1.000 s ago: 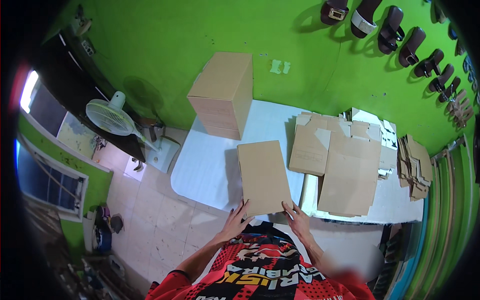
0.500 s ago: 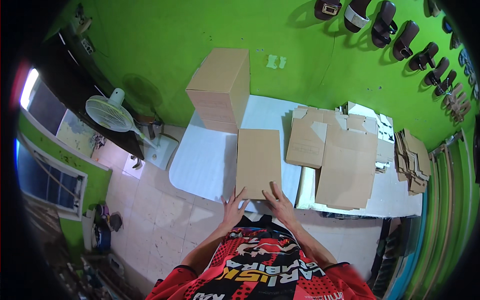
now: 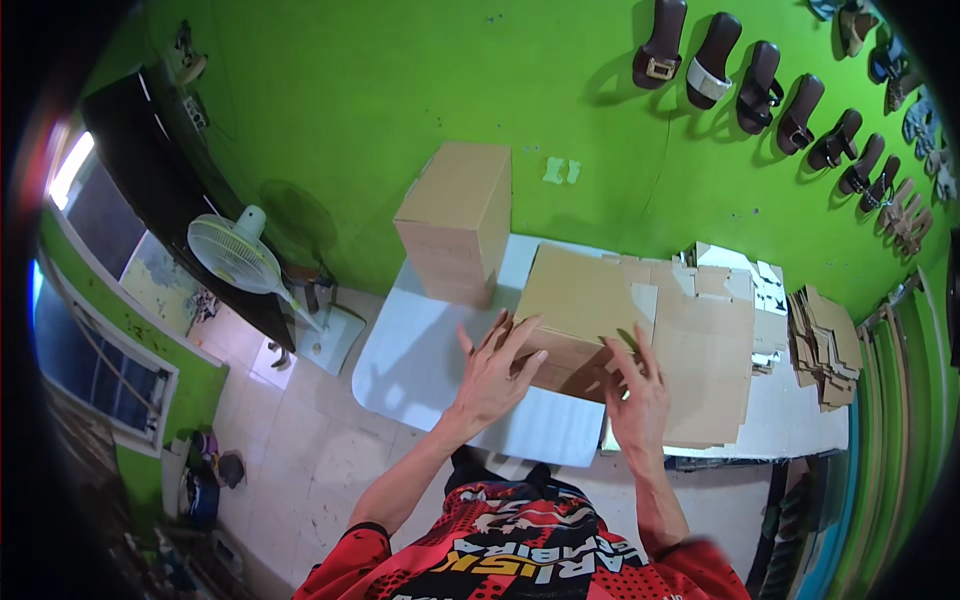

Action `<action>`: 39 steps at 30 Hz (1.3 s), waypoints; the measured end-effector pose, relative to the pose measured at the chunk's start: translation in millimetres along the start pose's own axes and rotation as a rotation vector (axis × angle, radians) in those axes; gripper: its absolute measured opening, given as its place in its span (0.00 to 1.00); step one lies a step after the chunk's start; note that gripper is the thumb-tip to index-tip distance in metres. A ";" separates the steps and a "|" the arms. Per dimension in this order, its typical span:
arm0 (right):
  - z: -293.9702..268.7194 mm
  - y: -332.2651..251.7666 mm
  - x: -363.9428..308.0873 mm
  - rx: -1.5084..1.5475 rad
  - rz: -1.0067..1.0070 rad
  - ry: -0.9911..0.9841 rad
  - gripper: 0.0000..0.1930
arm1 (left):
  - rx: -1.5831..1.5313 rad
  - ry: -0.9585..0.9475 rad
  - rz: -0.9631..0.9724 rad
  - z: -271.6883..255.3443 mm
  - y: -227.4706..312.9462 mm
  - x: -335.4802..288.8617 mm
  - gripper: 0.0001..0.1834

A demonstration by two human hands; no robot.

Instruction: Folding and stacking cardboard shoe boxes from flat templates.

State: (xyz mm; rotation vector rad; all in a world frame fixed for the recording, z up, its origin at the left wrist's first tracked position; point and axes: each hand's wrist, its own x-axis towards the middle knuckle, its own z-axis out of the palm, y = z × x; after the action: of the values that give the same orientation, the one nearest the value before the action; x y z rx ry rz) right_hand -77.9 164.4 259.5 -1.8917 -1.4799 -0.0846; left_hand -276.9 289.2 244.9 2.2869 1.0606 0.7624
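Observation:
Between my two hands is a closed brown cardboard box (image 3: 575,285), its top and near side showing. It is on or just above the white table (image 3: 400,370); I cannot tell which. My left hand (image 3: 495,370) grips its near left corner, the fingers spread over the top edge and front. At the near right corner, my right hand (image 3: 637,385) holds the box with bent fingers. A taller brown carton (image 3: 455,225) stands upright to the left, toward the wall. Right of the held box lie flat cardboard sheets (image 3: 700,350), partly hidden behind it.
More folded cardboard (image 3: 825,345) is piled at the table's right end. A standing fan (image 3: 235,255) is on the floor at the left. Several sandals (image 3: 760,85) hang on the green wall (image 3: 380,80) at the upper right.
The cardboard box has moved right and away from me, and its near side now shows. Both hands have gone with it, up from the table's near edge. The view has shifted slightly.

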 end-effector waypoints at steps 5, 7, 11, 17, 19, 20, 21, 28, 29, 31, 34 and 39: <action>8.2 -40.1 40.4 0.088 -0.079 0.247 0.22 | 0.050 0.248 0.192 -35.4 -11.9 37.9 0.26; 29.6 -59.3 67.8 0.148 -0.145 0.323 0.19 | 0.075 0.306 0.223 -62.0 -33.7 57.8 0.27; 98.5 -99.6 137.9 0.129 -0.250 0.441 0.17 | 0.060 0.403 0.205 -114.9 -92.1 104.4 0.26; 206.3 -126.2 220.2 0.047 -0.279 0.349 0.25 | 0.006 0.345 0.177 -154.3 -204.0 171.8 0.31; 226.1 -139.9 222.7 -0.213 -0.226 0.256 0.33 | 0.085 0.317 0.147 -159.4 -229.5 174.9 0.35; 231.8 -144.1 222.5 -0.219 -0.223 0.260 0.33 | 0.065 0.353 0.227 -158.1 -235.3 173.7 0.38; 237.1 -147.6 221.5 -0.196 -0.247 0.228 0.38 | 0.044 0.388 0.307 -156.7 -240.3 174.7 0.42; 255.4 -162.0 248.3 -0.196 -0.337 0.112 0.42 | -0.148 0.272 0.294 -157.1 -253.7 197.4 0.43; 258.1 -156.7 250.8 -0.167 -0.327 0.097 0.40 | -0.172 0.239 0.287 -155.6 -253.2 199.6 0.42; 261.8 -155.5 248.5 -0.183 -0.329 0.153 0.38 | -0.196 0.203 0.275 -155.6 -258.5 202.4 0.41; 264.9 -168.3 240.1 -0.252 -0.324 0.226 0.34 | -0.121 0.242 0.377 -158.9 -263.9 203.5 0.42; 265.1 -176.7 236.8 -0.344 -0.298 0.289 0.30 | 0.143 0.294 0.472 -153.2 -249.5 202.8 0.43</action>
State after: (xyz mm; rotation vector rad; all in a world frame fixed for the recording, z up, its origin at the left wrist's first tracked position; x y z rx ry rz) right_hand -248.1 523.0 260.5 -1.8038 -1.6048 -0.7630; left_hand -398.1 624.0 250.6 2.6455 0.7099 1.2758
